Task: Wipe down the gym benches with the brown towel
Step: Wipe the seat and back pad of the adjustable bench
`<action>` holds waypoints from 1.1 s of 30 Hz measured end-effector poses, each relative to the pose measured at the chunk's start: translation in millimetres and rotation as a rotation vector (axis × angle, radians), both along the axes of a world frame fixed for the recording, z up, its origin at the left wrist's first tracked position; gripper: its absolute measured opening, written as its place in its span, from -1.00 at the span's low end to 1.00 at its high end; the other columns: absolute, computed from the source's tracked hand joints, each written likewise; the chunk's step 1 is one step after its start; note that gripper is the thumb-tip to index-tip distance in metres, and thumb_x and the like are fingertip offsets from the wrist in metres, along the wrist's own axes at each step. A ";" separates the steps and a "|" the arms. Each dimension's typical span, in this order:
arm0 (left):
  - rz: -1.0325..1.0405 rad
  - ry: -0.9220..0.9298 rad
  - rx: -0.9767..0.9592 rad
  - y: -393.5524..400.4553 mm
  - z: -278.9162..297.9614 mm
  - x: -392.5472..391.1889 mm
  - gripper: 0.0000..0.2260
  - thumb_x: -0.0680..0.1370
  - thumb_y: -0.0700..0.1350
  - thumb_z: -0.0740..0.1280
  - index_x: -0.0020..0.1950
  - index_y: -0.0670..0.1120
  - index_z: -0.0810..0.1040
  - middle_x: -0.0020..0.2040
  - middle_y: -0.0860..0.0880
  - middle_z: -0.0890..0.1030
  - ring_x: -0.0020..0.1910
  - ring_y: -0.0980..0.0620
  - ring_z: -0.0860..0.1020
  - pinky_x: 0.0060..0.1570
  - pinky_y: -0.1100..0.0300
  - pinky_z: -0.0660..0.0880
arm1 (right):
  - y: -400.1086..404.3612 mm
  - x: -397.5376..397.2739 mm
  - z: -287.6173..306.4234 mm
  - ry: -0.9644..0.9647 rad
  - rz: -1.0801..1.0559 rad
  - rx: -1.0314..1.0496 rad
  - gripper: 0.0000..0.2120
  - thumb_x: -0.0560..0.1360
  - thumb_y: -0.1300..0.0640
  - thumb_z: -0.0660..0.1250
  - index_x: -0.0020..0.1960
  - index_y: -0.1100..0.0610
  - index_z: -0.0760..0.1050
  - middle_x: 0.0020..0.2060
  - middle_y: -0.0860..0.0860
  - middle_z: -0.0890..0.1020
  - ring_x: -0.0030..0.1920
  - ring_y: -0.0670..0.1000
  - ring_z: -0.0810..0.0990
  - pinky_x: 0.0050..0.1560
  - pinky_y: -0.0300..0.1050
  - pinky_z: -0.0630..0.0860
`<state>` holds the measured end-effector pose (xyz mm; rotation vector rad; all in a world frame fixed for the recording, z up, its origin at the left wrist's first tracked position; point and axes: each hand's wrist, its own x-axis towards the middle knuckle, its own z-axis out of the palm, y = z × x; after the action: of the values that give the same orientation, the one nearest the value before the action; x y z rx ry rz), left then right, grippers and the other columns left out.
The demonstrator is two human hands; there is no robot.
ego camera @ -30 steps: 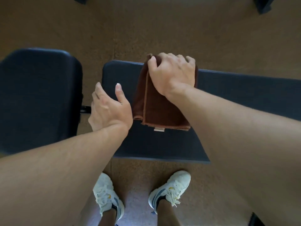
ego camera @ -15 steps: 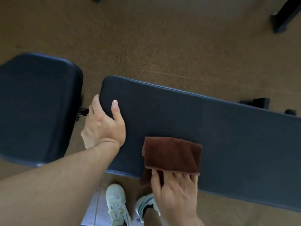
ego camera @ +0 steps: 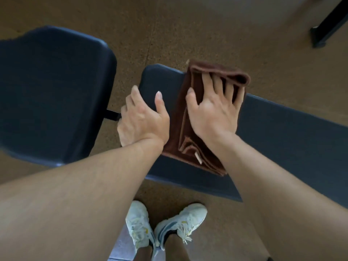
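Half a second ago my right hand (ego camera: 212,113) had the brown towel (ego camera: 195,140) at the near edge; now it presses it flat-fingered across the far edge of the surface (ego camera: 282,132). Another stroke done. My left hand (ego camera: 143,119) grips the surface's end, bracing.

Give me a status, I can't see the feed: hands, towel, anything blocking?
Left hand braced on long bench pad end, gripping its edge. Right hand flat on folded brown towel, fingers spread, pressing it to the pad. Nothing in the way.
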<state>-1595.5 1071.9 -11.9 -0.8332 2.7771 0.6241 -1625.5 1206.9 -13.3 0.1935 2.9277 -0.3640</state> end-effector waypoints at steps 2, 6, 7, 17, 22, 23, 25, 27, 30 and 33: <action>0.016 0.002 0.072 -3.3 2.8 0.1 -0.39 0.66 0.29 -0.04 0.61 -0.03 0.16 0.51 -0.07 0.40 0.41 -0.12 0.44 0.22 -0.10 0.42 | -12.2 -8.9 -1.9 -0.001 -0.042 -0.032 -0.39 0.66 -0.25 -0.04 0.68 -0.12 0.10 0.67 -0.11 0.17 0.69 0.07 -0.07 0.64 0.25 -0.29; 0.171 -0.048 0.610 -29.8 12.2 -8.0 -0.36 0.62 0.38 -0.10 0.64 0.12 0.10 0.61 0.02 0.26 0.55 -0.06 0.29 0.48 -0.10 0.19 | -35.8 17.4 -2.6 -0.005 0.022 0.019 -0.38 0.70 -0.24 -0.10 0.71 -0.11 -0.09 0.71 -0.13 -0.05 0.69 0.04 -0.21 0.65 0.22 -0.30; 0.254 -0.026 0.802 -44.5 12.2 -6.2 -0.33 0.59 0.42 -0.07 0.63 0.15 0.15 0.60 0.04 0.29 0.54 -0.05 0.29 0.54 -0.10 0.15 | -39.2 34.6 -2.5 -0.005 0.053 0.029 -0.38 0.70 -0.25 -0.10 0.71 -0.12 -0.12 0.70 -0.15 -0.08 0.69 0.03 -0.23 0.65 0.20 -0.30; 0.222 0.049 0.999 -135.4 13.2 119.3 -0.25 0.48 0.54 -0.01 0.54 0.18 0.33 0.48 0.16 0.45 0.44 0.14 0.43 0.54 0.00 0.23 | -35.2 136.2 11.4 -0.165 -0.104 0.106 -0.24 0.62 -0.34 -0.16 0.70 0.04 0.06 0.70 0.03 0.09 0.69 0.08 -0.17 0.65 0.21 -0.25; 0.242 0.069 1.055 -135.8 11.5 136.0 -0.25 0.44 0.54 -0.02 0.53 0.24 0.33 0.47 0.24 0.44 0.44 0.23 0.41 0.54 0.00 0.25 | -88.7 38.2 9.6 -0.099 -0.121 0.038 -0.33 0.67 -0.28 -0.06 0.70 -0.06 -0.02 0.70 -0.02 0.02 0.69 0.12 -0.15 0.63 0.28 -0.25; 0.236 0.082 1.055 -134.5 11.3 137.8 -0.28 0.45 0.54 -0.01 0.52 0.24 0.34 0.45 0.24 0.45 0.43 0.24 0.42 0.54 0.02 0.25 | -103.8 16.9 8.1 -0.082 -0.097 0.031 -0.32 0.65 -0.29 -0.03 0.70 -0.08 -0.02 0.70 -0.04 0.04 0.69 0.12 -0.12 0.63 0.30 -0.25; 0.223 0.114 1.048 -133.8 12.6 137.5 -0.35 0.52 0.48 0.00 0.51 0.21 0.37 0.41 0.25 0.49 0.37 0.28 0.47 0.51 0.07 0.29 | -129.5 -11.0 4.3 -0.055 -0.018 0.048 -0.28 0.58 -0.28 0.09 0.69 -0.11 0.03 0.69 -0.07 0.06 0.69 0.13 -0.10 0.62 0.32 -0.26; 0.228 0.150 1.028 -134.7 14.5 133.3 -0.40 0.57 0.40 0.01 0.50 0.16 0.39 0.39 0.23 0.52 0.35 0.29 0.49 0.49 0.09 0.32 | -141.2 -16.6 2.6 -0.064 0.110 0.079 -0.30 0.56 -0.22 0.17 0.66 -0.11 0.16 0.70 -0.07 0.03 0.69 0.13 -0.16 0.61 0.33 -0.30; 0.223 0.204 0.954 -132.9 18.4 124.7 -0.43 0.59 0.38 0.03 0.49 0.16 0.39 0.41 0.19 0.51 0.39 0.27 0.45 0.50 0.08 0.31 | -139.8 3.2 4.3 -0.047 0.300 0.108 -0.44 0.56 -0.15 0.16 0.55 -0.12 0.41 0.70 -0.04 0.09 0.69 0.14 -0.21 0.61 0.32 -0.32; 0.108 0.209 0.801 -119.4 27.6 114.1 -0.45 0.61 0.36 0.06 0.54 0.16 0.34 0.49 0.25 0.38 0.41 0.42 0.32 0.48 0.34 0.22 | -132.1 51.1 6.8 -0.014 0.483 0.054 -0.50 0.59 -0.14 0.12 0.48 -0.10 0.49 0.67 -0.03 0.21 0.70 0.13 -0.16 0.63 0.32 -0.25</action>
<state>-1481.5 952.5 15.7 -0.7444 2.2847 1.7535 -1574.4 1074.8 -6.5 -0.4932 2.8431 -0.2039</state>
